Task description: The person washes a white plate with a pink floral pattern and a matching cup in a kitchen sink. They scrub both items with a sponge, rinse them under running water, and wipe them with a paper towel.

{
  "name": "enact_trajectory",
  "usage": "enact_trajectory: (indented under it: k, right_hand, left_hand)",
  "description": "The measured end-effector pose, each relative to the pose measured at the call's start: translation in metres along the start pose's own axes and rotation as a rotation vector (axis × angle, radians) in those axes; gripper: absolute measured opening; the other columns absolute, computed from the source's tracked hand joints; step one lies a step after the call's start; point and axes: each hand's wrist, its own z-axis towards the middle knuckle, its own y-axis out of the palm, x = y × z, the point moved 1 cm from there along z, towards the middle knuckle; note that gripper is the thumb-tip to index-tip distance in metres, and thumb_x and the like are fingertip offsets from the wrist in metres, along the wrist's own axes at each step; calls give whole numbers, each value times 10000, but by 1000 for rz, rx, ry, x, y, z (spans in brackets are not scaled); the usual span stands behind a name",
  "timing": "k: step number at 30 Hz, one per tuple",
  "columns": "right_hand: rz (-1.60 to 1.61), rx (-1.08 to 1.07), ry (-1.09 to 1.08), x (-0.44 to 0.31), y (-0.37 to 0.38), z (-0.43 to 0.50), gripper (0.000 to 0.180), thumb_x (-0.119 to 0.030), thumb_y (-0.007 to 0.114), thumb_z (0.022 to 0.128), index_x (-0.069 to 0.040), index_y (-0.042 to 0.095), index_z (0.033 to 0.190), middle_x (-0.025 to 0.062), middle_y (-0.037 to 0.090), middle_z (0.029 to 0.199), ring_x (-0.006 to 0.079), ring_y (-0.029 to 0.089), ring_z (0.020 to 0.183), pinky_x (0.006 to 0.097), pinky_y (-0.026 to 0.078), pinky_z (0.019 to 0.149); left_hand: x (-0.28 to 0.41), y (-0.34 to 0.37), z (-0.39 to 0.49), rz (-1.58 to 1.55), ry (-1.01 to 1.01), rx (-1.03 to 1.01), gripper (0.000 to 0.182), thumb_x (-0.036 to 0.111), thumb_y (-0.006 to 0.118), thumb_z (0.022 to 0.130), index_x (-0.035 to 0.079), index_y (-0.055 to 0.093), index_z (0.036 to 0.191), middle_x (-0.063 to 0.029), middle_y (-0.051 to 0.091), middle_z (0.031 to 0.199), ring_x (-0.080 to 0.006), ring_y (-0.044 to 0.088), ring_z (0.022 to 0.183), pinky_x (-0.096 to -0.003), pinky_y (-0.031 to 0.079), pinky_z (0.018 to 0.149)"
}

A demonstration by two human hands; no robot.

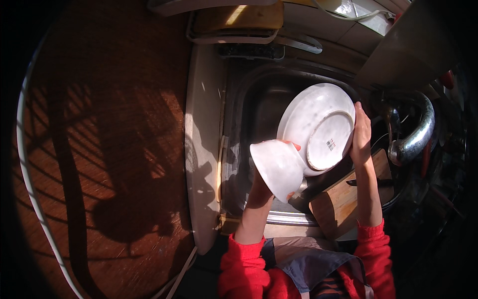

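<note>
Over the stainless steel sink (257, 97), my right hand (361, 138) grips the right rim of a large white ceramic bowl (298, 116). This bowl is tilted so that its underside and foot ring face up, with a small printed mark on the base. My left hand (263, 188) holds a smaller white bowl (280, 168), tipped on its side with its mouth to the lower left. That bowl hides most of the left hand; a few fingertips show at its edges. The two bowls overlap in view, and whether they touch I cannot tell.
A wooden cutting board (336, 205) with a black-handled knife (373, 182) lies right of the sink's near corner. A chrome faucet (414, 138) curves at the right. A toothbrush-like brush (221, 168) rests along the left edge. Left stands a brown wooden surface (123, 130).
</note>
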Motion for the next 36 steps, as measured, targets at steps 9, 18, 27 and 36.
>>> enact_trajectory:
  k: [9, 18, 27, 36]
  right_hand:
    - [-1000, 13, -705, -14, 59, -47, 490, -341, 338, 872, -92, 356, 1294, 112, 304, 1352, 269, 233, 1273, 468, 81, 1028]
    - [-553, -1, -646, 16, 18, -20, 590, -404, 315, 892, 9, 257, 1309, 216, 250, 1352, 328, 241, 1259, 388, 167, 1028]
    - [-764, 56, -652, 33, 26, -58, 632, -442, 252, 890, -3, 194, 1340, 201, 119, 1403, 339, 108, 1305, 449, 90, 1038]
    - [-898, -324, -891, 42, 25, -96, 661, -541, 246, 862, -33, 371, 1266, 148, 389, 1294, 294, 347, 1221, 428, 167, 1031]
  left_hand:
    - [-3, 27, 21, 210, -327, 42, 81, 42, 606, 715, -35, 623, 738, -92, 627, 666, -143, 615, 606, -223, 476, 535]
    - [-7, -3, 15, 282, 67, -267, 844, 401, 818, 498, 57, 408, 1150, -110, 507, 1061, -236, 508, 975, -332, 437, 807]
    - [-15, 4, 14, -45, -239, -37, 731, 323, 786, 586, 60, 422, 1162, -128, 522, 1096, -192, 522, 972, -300, 455, 795]
    - [-13, -4, 17, -37, -248, -23, 848, 330, 814, 532, 72, 380, 1214, -128, 485, 1142, -198, 486, 1019, -310, 429, 830]
